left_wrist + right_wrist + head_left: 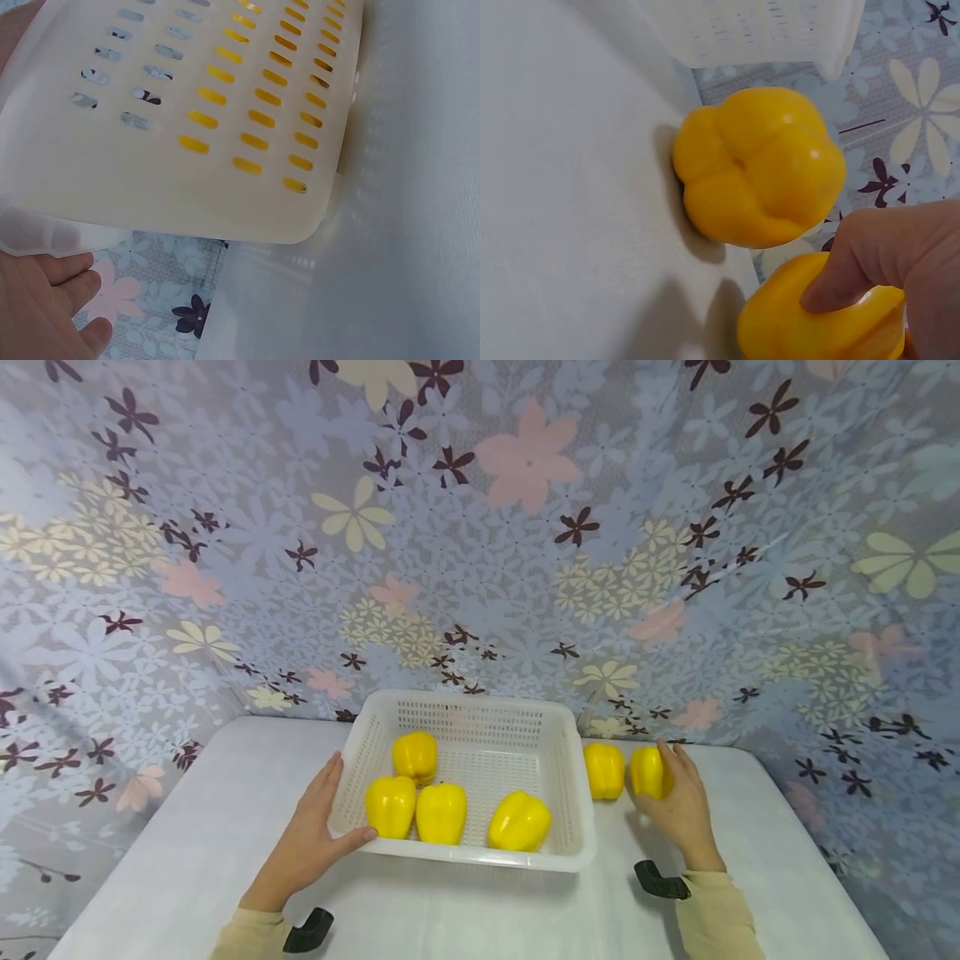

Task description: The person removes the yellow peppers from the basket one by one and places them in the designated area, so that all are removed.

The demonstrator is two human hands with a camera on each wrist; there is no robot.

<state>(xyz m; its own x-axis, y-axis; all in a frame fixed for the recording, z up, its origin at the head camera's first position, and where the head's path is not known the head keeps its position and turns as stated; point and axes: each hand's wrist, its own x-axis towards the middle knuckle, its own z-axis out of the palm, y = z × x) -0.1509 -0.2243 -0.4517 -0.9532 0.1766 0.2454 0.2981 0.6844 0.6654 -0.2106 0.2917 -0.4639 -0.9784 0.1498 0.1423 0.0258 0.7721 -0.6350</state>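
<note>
A white slotted plastic basket (468, 853) stands on the table with several yellow bell peppers (442, 814) inside. My left hand (303, 839) holds its front left corner, thumb over the front rim and fingers along the outside of the left side. In the left wrist view, the fingertips (96, 334) show just beyond the basket's rim. Right of the basket, my right hand (681, 806) grips a yellow bell pepper (647, 772), the thumb pressed on its side in the right wrist view. Another yellow bell pepper (757, 169) sits between that one and the basket.
The white-covered table (210, 827) ends at a wall of flower-patterned cloth (480, 568) close behind the basket. Black wrist straps (660, 881) show by both beige sleeves.
</note>
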